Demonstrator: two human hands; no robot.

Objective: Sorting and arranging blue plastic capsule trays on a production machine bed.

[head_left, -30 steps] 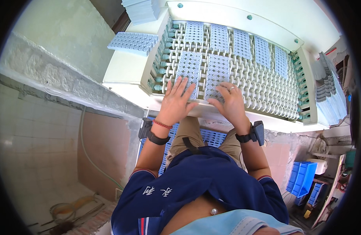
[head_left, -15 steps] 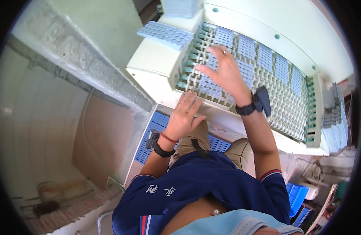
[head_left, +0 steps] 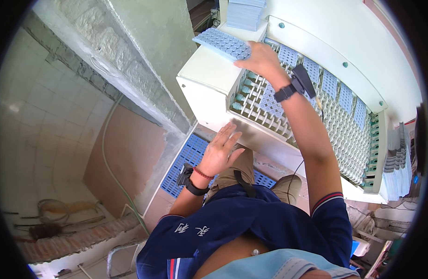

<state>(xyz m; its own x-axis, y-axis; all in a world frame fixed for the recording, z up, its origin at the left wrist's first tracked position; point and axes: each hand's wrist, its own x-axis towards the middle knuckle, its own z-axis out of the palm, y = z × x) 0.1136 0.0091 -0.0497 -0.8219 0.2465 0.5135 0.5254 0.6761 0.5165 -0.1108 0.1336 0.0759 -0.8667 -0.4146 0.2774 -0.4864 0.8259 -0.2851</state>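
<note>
My right hand [head_left: 266, 63] reaches to the machine's white side ledge. Its thumb and fingers close around the right end of a light-blue panel [head_left: 221, 43] patterned with rows of round shapes; whether more than one panel lies there I cannot tell. My left hand [head_left: 222, 152] is open and holds nothing, its fingers spread just in front of the machine's lower edge. Similar blue panels, such as the near one [head_left: 271, 101], lie flat on the white roller conveyor [head_left: 342, 142]. My right forearm hides part of the rollers.
A tall stack of light-blue panels [head_left: 244, 15] stands behind the ledge. More panels [head_left: 396, 169] stand upright in a rack at the machine's right end. Blue slotted matting [head_left: 184, 160] covers the floor by my legs. A concrete wall edge [head_left: 139, 69] runs along the left.
My right hand has moved from above the conveyor up and left to the panel on the ledge, and closed on its end. My left hand stays open; the whole view has shifted.
</note>
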